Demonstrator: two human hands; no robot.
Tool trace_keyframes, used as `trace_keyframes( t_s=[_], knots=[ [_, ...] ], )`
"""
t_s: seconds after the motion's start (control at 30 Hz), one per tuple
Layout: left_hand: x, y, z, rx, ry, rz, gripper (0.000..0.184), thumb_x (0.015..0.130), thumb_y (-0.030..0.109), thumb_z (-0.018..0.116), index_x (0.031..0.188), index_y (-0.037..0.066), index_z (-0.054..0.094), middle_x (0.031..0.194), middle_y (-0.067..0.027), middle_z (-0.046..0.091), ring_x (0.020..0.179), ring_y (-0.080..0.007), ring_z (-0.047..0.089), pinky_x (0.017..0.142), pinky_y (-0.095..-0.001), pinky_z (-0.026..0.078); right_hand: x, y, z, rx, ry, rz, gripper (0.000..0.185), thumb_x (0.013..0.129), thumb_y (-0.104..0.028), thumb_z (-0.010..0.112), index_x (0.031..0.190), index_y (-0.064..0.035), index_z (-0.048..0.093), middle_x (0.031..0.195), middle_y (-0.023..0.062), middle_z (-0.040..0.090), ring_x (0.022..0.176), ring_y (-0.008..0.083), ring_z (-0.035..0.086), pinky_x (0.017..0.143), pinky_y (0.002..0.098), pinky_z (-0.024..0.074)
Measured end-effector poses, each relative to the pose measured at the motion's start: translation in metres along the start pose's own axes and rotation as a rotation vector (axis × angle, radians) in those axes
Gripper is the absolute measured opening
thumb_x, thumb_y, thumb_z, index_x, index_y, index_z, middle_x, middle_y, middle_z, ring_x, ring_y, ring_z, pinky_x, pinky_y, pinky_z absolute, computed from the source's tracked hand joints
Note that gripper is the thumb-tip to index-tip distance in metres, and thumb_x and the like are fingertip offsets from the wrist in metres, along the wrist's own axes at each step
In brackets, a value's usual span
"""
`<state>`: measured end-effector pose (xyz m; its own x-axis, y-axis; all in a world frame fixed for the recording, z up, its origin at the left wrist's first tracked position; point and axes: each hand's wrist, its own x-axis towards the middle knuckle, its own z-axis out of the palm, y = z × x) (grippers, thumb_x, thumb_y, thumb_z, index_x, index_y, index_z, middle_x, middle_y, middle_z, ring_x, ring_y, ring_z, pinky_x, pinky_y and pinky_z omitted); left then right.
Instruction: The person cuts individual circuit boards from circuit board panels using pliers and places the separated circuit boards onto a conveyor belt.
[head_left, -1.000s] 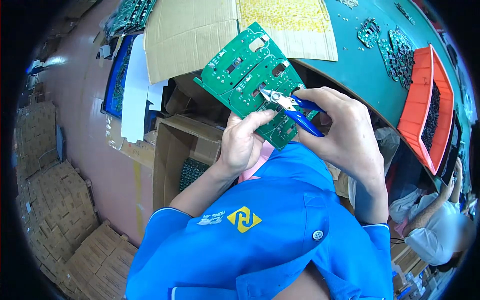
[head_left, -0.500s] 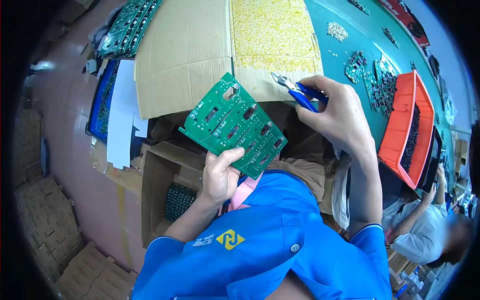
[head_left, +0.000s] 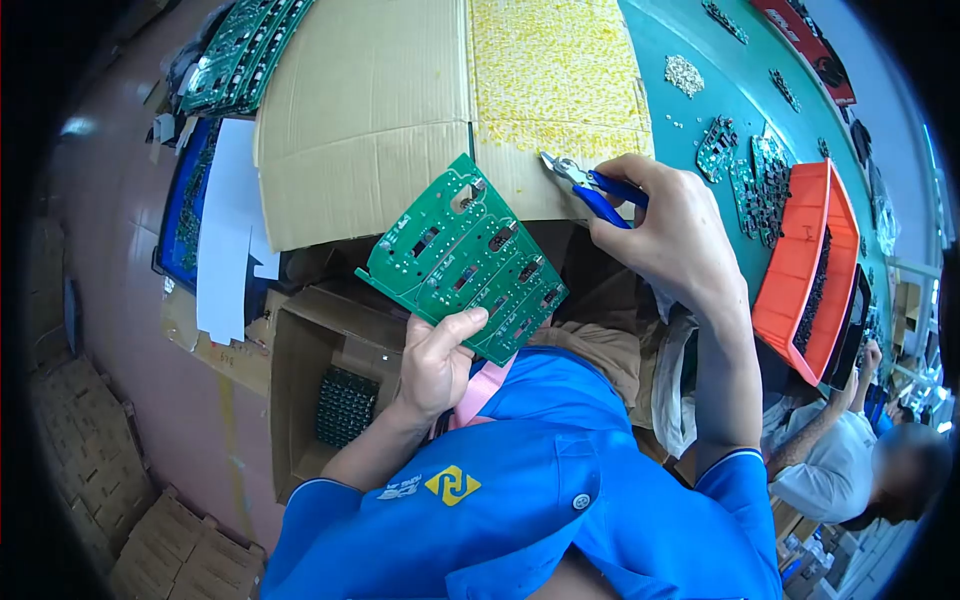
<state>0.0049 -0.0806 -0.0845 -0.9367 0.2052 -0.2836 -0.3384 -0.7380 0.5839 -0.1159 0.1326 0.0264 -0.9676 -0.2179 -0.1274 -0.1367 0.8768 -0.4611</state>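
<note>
My left hand [head_left: 440, 360] grips a green circuit board [head_left: 440, 262] by its lower edge, thumb on the upper face. The board is held tilted in front of my body and carries several dark parts and cut-outs. In my right hand [head_left: 680, 225] is a pair of side cutters [head_left: 602, 195] with blue handles. Its metal jaws point up and left, apart from the board, above the edge of a cardboard sheet [head_left: 370, 170]. The fingers under the board are hidden.
An open carton [head_left: 285, 400] with stacked boards stands at lower left. More boards [head_left: 240, 60] lie at upper left. On the green table [head_left: 665, 30] are a red bin [head_left: 790, 290] of small black parts, loose boards [head_left: 765, 185] and a pale pile [head_left: 684, 75]. A co-worker [head_left: 835, 465] sits at right.
The whole view has shifted slightly. The board and side cutters stay in my hands, in nearly the same pose. The co-worker's arms have moved a little.
</note>
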Motion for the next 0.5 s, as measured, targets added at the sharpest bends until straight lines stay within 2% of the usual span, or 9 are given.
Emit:
trace_keyframes(
  t_s=[0.2, 0.5],
  knots=[
    [0.001, 0.001, -0.002, -0.011, -0.032, 0.003, 0.054, 0.093, -0.006, 0.042, 0.145, 0.008, 0.041, 0.135, -0.0170, 0.060, 0.118, -0.0290, 0.065, 0.100, -0.0439, 0.055, 0.002, -0.009, -0.003, 0.029, -0.034, 0.049, 0.036, 0.071, -0.016, 0.072, 0.101, 0.0043, 0.071, 0.089, 0.0144, 0.074, 0.066, 0.0249, 0.064, 0.067, 0.0344, 0.0529],
    [0.000, 0.001, -0.003, 0.022, -0.060, 0.014, 0.054, 0.094, -0.005, 0.041, 0.145, 0.010, 0.040, 0.137, -0.0170, 0.058, 0.120, -0.0294, 0.063, 0.101, -0.0454, 0.054, 0.003, -0.013, 0.004, -0.156, -0.003, -0.010, 0.038, 0.072, -0.015, 0.071, 0.104, 0.0033, 0.069, 0.091, 0.0151, 0.073, 0.074, 0.0297, 0.067, 0.072, 0.0364, 0.0540]
  ],
)
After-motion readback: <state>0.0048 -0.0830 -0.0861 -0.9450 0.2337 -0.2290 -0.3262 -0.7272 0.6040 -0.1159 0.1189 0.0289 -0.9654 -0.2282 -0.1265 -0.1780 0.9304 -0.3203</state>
